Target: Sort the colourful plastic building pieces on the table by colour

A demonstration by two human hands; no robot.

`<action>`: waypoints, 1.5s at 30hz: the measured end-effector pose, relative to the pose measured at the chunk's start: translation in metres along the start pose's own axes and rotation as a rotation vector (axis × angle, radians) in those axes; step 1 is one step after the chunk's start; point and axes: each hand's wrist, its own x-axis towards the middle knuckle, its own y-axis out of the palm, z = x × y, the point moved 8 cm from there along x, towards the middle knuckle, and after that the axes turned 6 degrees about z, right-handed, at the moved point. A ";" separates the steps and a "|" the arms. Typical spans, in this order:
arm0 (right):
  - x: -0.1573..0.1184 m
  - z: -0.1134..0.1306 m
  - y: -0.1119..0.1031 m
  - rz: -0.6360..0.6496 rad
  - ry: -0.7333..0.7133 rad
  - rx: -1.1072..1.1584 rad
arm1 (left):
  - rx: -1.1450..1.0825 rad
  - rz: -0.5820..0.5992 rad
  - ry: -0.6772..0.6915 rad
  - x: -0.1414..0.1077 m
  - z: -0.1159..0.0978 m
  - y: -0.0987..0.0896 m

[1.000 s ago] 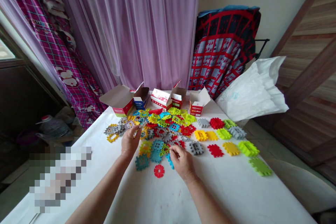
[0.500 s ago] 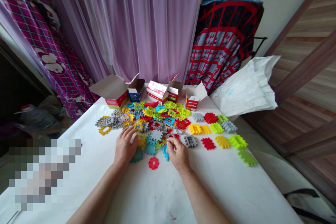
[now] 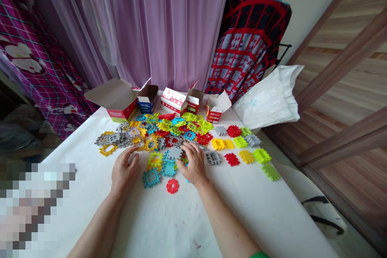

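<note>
The left hand [image 3: 124, 172] is held open, fingers spread, just beside a yellow interlocking plastic tile [image 3: 154, 161]. The right hand [image 3: 193, 164] is curved against a grey tile [image 3: 175, 153], which lies to its left and nearer it; a pinch cannot be confirmed. A blue tile [image 3: 151, 177] is placed below, on the white-covered counter [image 3: 169, 225].

plastic building tiles [image 3: 157, 137] heaped on table [image 3: 145, 225], open cardboard boxes [image 3: 116, 107] behind, plastic bag [image 3: 266, 100] right
</note>
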 end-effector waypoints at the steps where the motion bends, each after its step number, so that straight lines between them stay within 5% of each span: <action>1: 0.001 -0.001 0.002 0.018 0.005 -0.005 | -0.007 0.004 -0.002 0.000 0.000 0.000; 11: 0.005 0.003 0.006 0.106 0.045 0.008 | -0.018 0.041 -0.039 0.004 0.001 0.003; 22: -0.010 -0.009 -0.027 -0.172 0.125 -0.010 | -0.010 0.064 -0.041 0.003 0.002 0.003; 28: -0.011 -0.068 -0.085 -0.344 0.283 -0.154 | -0.013 0.065 -0.005 0.002 -0.001 0.005; 33: 0.011 -0.134 -0.124 -0.310 0.457 -0.331 | -0.001 0.077 0.008 0.004 0.002 0.008; 38: 0.032 -0.168 -0.130 -0.239 0.559 -0.426 | 0.026 0.092 0.025 0.006 0.010 0.012; 45: 0.049 -0.181 -0.123 -0.190 0.527 -0.542 | 0.038 0.086 0.055 0.006 0.010 0.012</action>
